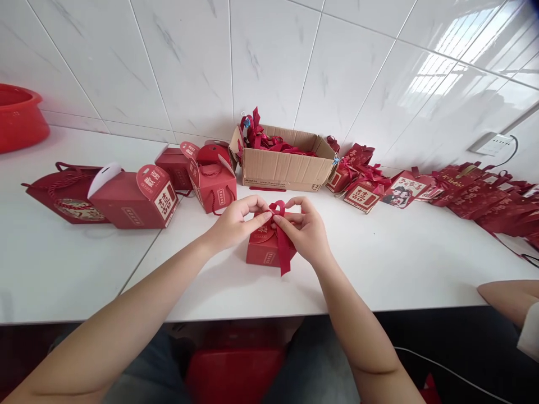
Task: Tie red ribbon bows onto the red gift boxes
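A small red gift box [263, 253] with gold lettering stands upright on the white table in front of me. On its top a red ribbon [284, 255] forms a loop, and one tail hangs down the front. My left hand [238, 221] pinches the ribbon between thumb and finger from the left. From the other side my right hand [305, 227] pinches it too, close to the loop. The fingertips of both hands nearly meet over the box lid. Part of the box's right side is hidden behind my right hand.
Behind the box, a cardboard carton [286, 168] holds red ribbons. Red boxes [135, 202] stand at left, near a red basin [21, 118]. Ribboned boxes [362, 196] and red bags [484, 196] line the right. Another person's arm [509, 297] rests at the right edge.
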The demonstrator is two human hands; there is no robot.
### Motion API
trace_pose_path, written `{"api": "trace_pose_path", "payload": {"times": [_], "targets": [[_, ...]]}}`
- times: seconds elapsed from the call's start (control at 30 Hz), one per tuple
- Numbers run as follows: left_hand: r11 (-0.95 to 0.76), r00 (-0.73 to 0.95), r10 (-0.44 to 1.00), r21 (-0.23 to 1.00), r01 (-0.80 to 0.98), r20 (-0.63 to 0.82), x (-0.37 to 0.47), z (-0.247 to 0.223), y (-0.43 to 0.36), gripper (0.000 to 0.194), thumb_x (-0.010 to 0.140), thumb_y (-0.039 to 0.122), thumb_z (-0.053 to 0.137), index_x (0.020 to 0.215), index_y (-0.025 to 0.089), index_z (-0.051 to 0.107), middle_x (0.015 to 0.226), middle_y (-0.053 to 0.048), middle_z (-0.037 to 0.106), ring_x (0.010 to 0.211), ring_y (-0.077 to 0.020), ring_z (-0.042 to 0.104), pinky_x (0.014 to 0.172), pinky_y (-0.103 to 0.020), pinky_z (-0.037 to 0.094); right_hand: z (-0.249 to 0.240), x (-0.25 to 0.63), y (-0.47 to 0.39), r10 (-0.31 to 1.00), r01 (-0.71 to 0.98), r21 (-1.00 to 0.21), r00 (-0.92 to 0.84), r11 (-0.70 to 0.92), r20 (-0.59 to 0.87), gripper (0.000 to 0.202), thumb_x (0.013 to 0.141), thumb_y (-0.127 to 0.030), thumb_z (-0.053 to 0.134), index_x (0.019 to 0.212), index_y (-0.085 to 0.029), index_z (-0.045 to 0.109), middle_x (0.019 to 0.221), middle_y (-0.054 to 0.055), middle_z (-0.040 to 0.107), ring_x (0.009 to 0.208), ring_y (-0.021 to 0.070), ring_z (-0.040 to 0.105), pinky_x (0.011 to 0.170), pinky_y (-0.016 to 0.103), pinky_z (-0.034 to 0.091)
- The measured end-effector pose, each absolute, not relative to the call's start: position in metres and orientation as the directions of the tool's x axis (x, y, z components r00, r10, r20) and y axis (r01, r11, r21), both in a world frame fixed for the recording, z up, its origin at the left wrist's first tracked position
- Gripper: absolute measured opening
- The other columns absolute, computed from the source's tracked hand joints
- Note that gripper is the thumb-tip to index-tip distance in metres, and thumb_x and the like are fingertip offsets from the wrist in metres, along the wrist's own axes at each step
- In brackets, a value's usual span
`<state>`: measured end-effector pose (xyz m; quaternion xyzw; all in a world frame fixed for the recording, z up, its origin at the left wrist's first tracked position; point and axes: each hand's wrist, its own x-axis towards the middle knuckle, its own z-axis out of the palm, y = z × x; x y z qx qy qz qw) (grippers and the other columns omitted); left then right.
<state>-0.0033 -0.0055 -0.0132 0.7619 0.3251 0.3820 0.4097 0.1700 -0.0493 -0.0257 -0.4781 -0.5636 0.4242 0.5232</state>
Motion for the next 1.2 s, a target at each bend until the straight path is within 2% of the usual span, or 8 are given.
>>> {"api": "trace_pose_path", "payload": {"times": [0.17,0.33,0.53,0.7,0.83,0.97,1.1,1.2], "targets": [[-0.558,0.512,0.756,0.81,0.178,0.408,-0.004,-0.017,-0.007,0.024,0.078,0.033,0.07,0.093,0.018,0.059,0.094,-0.004,0.065,0.092,-0.0174,0.062,0.089,-0.033,0.05,-0.025,0.169,-0.049,0.985,0.167,-0.972,0.026,0.164,0.17,0.024,0.075,-0.041,0.071,0.081,-0.021,0.06,0.067,0.001,0.071,0.058,0.0129,0.064,0.053,0.023,0.046],[-0.535,0.509,0.764,0.83,0.158,0.396,-0.007,-0.02,-0.003,0.026,0.076,0.031,0.073,0.093,0.018,0.057,0.092,-0.004,0.067,0.089,-0.0169,0.065,0.087,-0.033,0.051,-0.025,0.169,-0.05,0.987,0.156,-0.974,-0.004,0.162,0.163,0.024,0.074,-0.043,0.072,0.08,-0.02,0.072,0.079,0.005,0.075,0.072,0.0163,0.068,0.065,0.027,0.054],[-0.528,0.477,0.781,0.834,0.158,0.404,-0.009,-0.019,-0.003,0.024,0.076,0.027,0.072,0.092,0.018,0.056,0.094,-0.004,0.066,0.092,-0.0177,0.066,0.089,-0.035,0.051,-0.025,0.167,-0.052,0.987,0.223,-0.963,0.016,0.15,0.158,0.029,0.07,-0.046,0.076,0.086,-0.022,0.078,0.086,0.005,0.075,0.075,0.0175,0.066,0.069,0.031,0.054],[-0.524,0.443,0.8,0.83,0.191,0.404,-0.009,-0.018,-0.006,0.022,0.077,0.028,0.07,0.091,0.019,0.055,0.095,-0.004,0.065,0.096,-0.0198,0.065,0.089,-0.036,0.052,-0.03,0.169,-0.05,0.936,0.444,-0.848,0.054,0.289,0.347,0.022,0.068,-0.041,0.079,0.084,-0.026,0.078,0.099,0.005,0.063,0.06,0.0101,0.054,0.059,0.032,0.05],[-0.513,0.443,0.81,0.83,0.219,0.384,-0.01,-0.018,-0.006,0.026,0.079,0.031,0.069,0.098,0.021,0.054,0.097,-0.005,0.067,0.1,-0.0212,0.065,0.088,-0.036,0.052,-0.031,0.171,-0.049,0.895,0.534,-0.749,-0.031,0.391,0.445,0.009,0.077,-0.034,0.072,0.08,-0.026,0.076,0.102,0.006,0.06,0.087,0.019,0.06,0.08,0.039,0.052],[-0.53,0.436,0.806,0.815,0.235,0.399,-0.011,-0.019,-0.005,0.027,0.081,0.031,0.067,0.103,0.022,0.053,0.094,-0.003,0.069,0.098,-0.0205,0.066,0.087,-0.036,0.052,-0.027,0.17,-0.049,0.934,0.458,-0.821,-0.064,0.341,0.353,0.012,0.08,-0.035,0.068,0.078,-0.025,0.074,0.127,0.007,0.058,0.125,0.0267,0.049,0.108,0.049,0.037],[-0.528,0.467,0.787,0.832,0.171,0.403,-0.01,-0.022,-0.002,0.028,0.081,0.031,0.068,0.103,0.021,0.054,0.089,-0.002,0.069,0.096,-0.0183,0.067,0.088,-0.034,0.051,-0.022,0.172,-0.049,0.979,0.237,-0.957,-0.151,0.167,0.134,0.02,0.082,-0.042,0.066,0.079,-0.024,0.073,0.146,0.004,0.046,0.135,0.0278,0.043,0.109,0.046,0.038],[-0.513,0.493,0.771,0.852,0.104,0.404,-0.008,-0.026,0.004,0.028,0.081,0.031,0.067,0.104,0.021,0.055,0.094,-0.004,0.07,0.099,-0.0188,0.066,0.091,-0.035,0.05,-0.022,0.174,-0.047,0.971,0.137,-0.981,-0.215,0.134,0.103,0.023,0.081,-0.044,0.066,0.076,-0.022,0.073,0.147,0.004,0.046,0.137,0.028,0.042,0.107,0.042,0.041]]}}
